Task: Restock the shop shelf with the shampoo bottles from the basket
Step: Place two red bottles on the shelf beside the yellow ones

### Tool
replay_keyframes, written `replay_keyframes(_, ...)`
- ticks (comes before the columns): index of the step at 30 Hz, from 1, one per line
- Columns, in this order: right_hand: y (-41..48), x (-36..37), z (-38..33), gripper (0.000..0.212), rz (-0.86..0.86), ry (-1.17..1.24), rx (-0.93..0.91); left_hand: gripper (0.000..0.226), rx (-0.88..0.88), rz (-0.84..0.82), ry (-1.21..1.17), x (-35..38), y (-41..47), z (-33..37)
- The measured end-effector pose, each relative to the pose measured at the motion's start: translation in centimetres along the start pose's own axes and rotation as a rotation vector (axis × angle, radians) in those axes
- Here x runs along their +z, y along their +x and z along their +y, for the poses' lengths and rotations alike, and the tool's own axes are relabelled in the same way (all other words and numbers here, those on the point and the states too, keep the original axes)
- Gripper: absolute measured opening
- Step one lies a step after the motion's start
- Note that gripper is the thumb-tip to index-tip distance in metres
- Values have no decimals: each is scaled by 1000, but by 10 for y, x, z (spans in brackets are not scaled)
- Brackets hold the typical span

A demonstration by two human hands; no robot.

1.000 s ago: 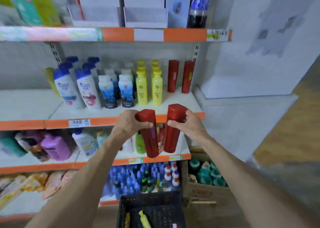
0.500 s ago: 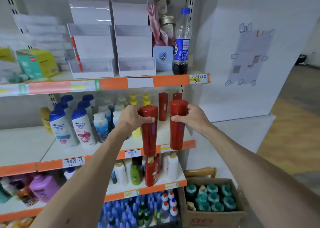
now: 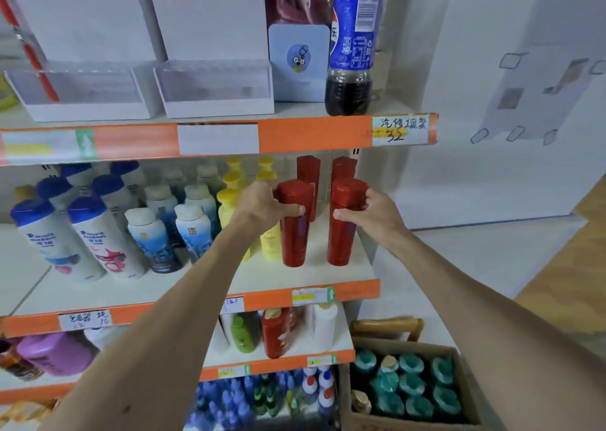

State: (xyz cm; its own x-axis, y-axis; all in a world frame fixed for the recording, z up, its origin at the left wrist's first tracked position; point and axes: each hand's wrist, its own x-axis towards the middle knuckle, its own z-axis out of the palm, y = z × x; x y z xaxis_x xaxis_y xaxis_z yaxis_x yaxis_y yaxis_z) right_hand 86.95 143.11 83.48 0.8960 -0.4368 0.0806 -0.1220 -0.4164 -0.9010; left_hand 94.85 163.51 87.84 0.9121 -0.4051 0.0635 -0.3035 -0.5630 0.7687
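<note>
Two tall red shampoo bottles stand upright at the right end of the middle shelf (image 3: 344, 271). My left hand (image 3: 265, 206) grips the left red bottle (image 3: 294, 243) near its top. My right hand (image 3: 373, 214) grips the right red bottle (image 3: 341, 240) near its top. Both bottle bases rest on or just above the shelf board; I cannot tell which. Two more red bottles (image 3: 310, 171) stand behind them at the back. The basket is out of view.
Yellow bottles (image 3: 229, 201), blue-and-white bottles (image 3: 193, 230) and white bottles with blue caps (image 3: 95, 237) fill the shelf to the left. A cola bottle (image 3: 352, 56) stands on the shelf above. A cardboard box of teal-capped bottles (image 3: 410, 388) sits on the floor at the right.
Both hands carried the red bottles up from in front of the lower shelf and forward onto the middle shelf's right end. The view moved closer to the shelf.
</note>
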Motion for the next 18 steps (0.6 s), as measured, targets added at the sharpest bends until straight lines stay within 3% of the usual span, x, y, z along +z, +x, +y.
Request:
replay_keyframes(7, 52, 3, 26, 37, 28, 61, 20, 36, 38, 22, -54, 27, 48, -5)
replay_keyframes(12, 84, 6, 35, 59, 23, 36, 5, 40, 14, 60, -34, 41, 73, -12)
replay_keyframes(18, 102, 7, 57, 50, 30, 31, 13, 36, -19, 76, -90, 58, 93, -15)
